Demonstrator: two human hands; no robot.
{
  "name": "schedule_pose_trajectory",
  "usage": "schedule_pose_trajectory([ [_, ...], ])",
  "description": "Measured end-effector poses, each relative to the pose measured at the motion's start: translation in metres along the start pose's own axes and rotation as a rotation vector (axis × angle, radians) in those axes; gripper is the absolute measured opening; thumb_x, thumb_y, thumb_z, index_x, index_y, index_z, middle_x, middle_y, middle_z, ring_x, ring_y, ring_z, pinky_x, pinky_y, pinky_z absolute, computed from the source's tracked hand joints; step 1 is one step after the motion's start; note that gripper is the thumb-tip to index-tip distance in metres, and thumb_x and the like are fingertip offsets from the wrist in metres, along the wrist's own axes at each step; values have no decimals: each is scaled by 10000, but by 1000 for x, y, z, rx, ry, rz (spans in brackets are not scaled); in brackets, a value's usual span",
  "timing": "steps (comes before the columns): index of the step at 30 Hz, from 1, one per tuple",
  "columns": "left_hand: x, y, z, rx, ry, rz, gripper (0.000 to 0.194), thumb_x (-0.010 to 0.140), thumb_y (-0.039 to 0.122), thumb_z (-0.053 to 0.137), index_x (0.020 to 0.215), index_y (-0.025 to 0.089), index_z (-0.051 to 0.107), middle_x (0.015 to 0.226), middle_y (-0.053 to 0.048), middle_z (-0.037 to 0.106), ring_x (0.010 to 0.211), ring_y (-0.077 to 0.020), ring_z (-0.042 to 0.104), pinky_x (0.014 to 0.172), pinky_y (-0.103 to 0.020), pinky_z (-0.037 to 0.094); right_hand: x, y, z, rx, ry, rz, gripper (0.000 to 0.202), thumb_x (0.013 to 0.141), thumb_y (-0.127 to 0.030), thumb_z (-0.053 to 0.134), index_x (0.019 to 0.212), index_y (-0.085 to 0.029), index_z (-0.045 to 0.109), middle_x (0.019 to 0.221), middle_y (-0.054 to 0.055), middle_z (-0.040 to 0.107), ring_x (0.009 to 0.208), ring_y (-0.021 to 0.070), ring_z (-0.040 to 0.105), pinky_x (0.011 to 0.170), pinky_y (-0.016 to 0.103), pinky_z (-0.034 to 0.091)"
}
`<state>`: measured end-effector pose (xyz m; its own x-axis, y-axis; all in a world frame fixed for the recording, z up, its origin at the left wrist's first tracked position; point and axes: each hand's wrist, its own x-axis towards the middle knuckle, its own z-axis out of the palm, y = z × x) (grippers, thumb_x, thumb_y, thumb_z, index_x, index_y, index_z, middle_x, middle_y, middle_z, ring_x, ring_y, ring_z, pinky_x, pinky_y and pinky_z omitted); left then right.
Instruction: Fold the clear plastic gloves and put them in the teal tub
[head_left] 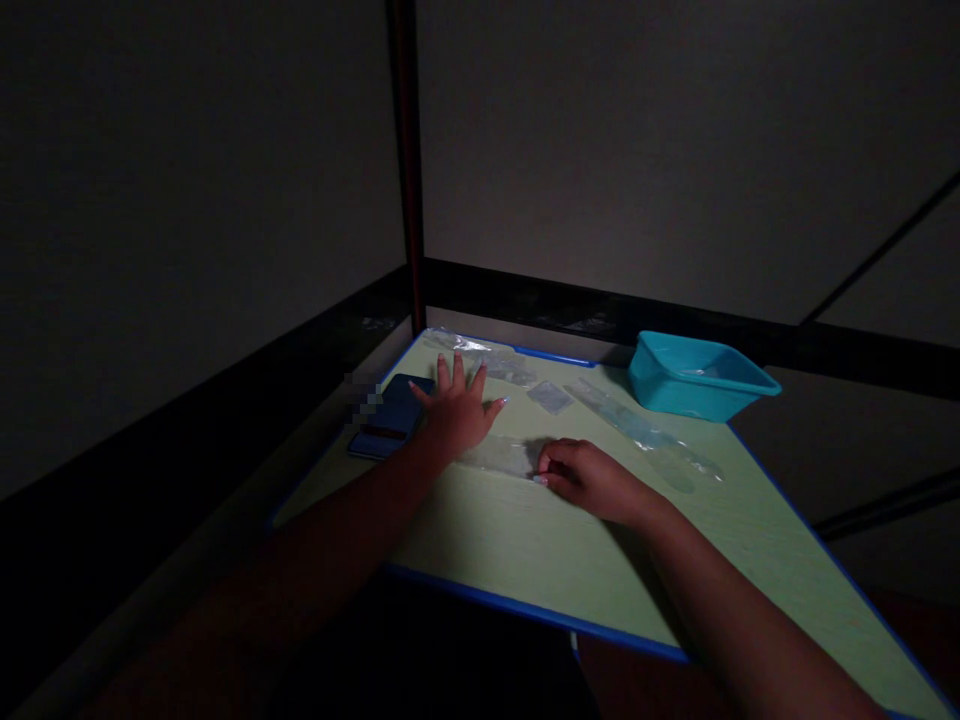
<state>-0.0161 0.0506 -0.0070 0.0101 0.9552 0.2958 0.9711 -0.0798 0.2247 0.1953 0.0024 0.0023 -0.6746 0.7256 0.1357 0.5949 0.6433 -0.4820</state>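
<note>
My left hand [456, 415] is spread with its fingers apart, palm down over the left part of the table. Under and beside it lies a clear plastic bag [499, 456], flat on the surface. My right hand [581, 470] has its fingers curled, thumb and fingertips pinching the right end of that bag. Behind my left hand rest more clear plastic bags [502, 362]. A small square plastic packet [550, 397] sits between the hands, farther back. Right of it are long clear plastic bags [645, 432].
A turquoise plastic basin [697, 385] stands at the table's back right corner. A dark phone [382, 425] lies at the left edge. The pale green table [510, 550] has a blue rim and meets walls at the back and left. The light is dim.
</note>
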Motion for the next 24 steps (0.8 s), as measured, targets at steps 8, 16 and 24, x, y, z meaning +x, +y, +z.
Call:
schedule_pose_trajectory([
  [8, -1, 1, 0, 15, 45, 22, 680, 881, 613, 328, 1467, 289, 212, 1557, -143, 32, 1406, -397, 19, 966, -745, 156, 1, 3, -2, -39, 50, -17, 55, 830, -216, 541, 803, -184, 577, 756, 34, 595, 707, 168, 544, 657, 279, 418],
  [16, -12, 15, -2, 9, -9, 185, 624, 923, 526, 316, 1468, 239, 223, 1554, -141, 52, 1424, -323, 16, 1031, -672, 147, 5, -6, 8, -252, 133, 99, 532, 932, -376, 383, 1430, -214, 294, 1481, 136, 320, 1357, 278, 269, 1064, 586, 172],
  [24, -38, 32, 7, -109, -234, 414, 575, 964, 441, 132, 1480, 190, 176, 1546, -67, 116, 1428, -220, 98, 1113, -552, 95, 8, -1, 24, -317, -136, 204, 628, 953, -431, 279, 1493, -161, 104, 1544, 116, 78, 1425, 244, 24, 1094, 600, 13],
])
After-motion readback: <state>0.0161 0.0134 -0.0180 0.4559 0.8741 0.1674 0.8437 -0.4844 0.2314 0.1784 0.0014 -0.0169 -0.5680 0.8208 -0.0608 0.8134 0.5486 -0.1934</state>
